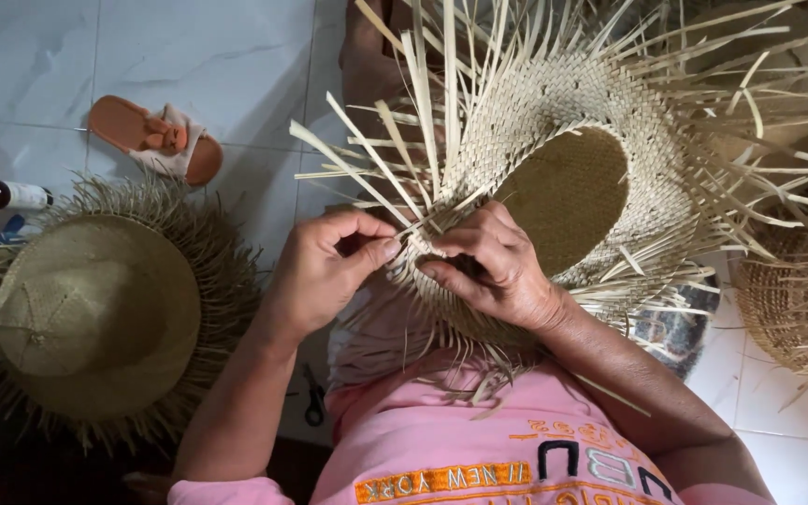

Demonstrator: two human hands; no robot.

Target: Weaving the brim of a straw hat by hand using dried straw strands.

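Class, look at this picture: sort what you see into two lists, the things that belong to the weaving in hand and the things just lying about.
In the work:
left hand, pinching loose straw strips
right hand, gripping the brim
half-woven straw hat

Lying about:
fringed straw hat on the floor
orange sandal
small dark bottle
scissors
another woven piece at right

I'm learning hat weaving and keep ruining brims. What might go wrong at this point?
Both hands, left hand and right hand, pinch thin straw strips at the brim of the unfinished hat. A pinched strip may crease or snap. The many loose ends fanning outward might tangle or get woven out of order.
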